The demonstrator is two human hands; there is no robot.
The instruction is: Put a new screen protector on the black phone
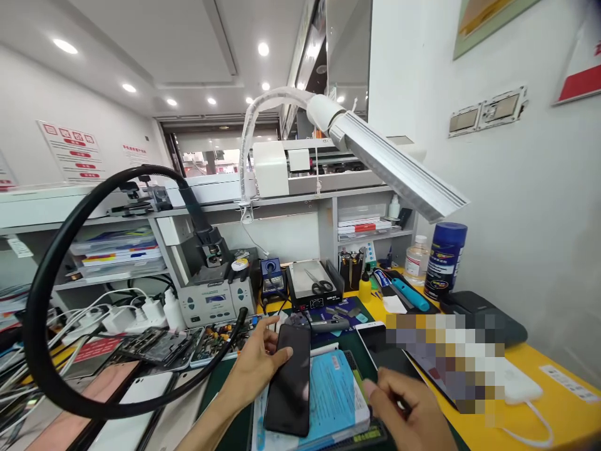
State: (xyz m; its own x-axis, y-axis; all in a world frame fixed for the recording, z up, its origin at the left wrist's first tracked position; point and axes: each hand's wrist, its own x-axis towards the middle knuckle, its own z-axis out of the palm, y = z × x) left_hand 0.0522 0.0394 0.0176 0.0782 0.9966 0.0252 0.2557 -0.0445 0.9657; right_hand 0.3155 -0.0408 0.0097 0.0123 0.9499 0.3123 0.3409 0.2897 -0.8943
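A: So, where is the smartphone [288, 379] held?
B: On the blue pad [335, 391]; its left edge is gripped by the left hand [256, 366].
A: And right of the pad?
B: The right hand [410, 407] is curled, nothing seen grasped; the phone's casing is unopened.

A yellow workbench [558, 401] (crowded) carries a green mat [347, 343], blue spray can [445, 260] and soldering station [216, 299].

My left hand [256, 366] is bare, with no ring and no glove, and the forearm behind it runs uncovered to the frame's edge. My right hand [408, 410] is bare too: short nails, no watch, no sleeve showing anywhere.
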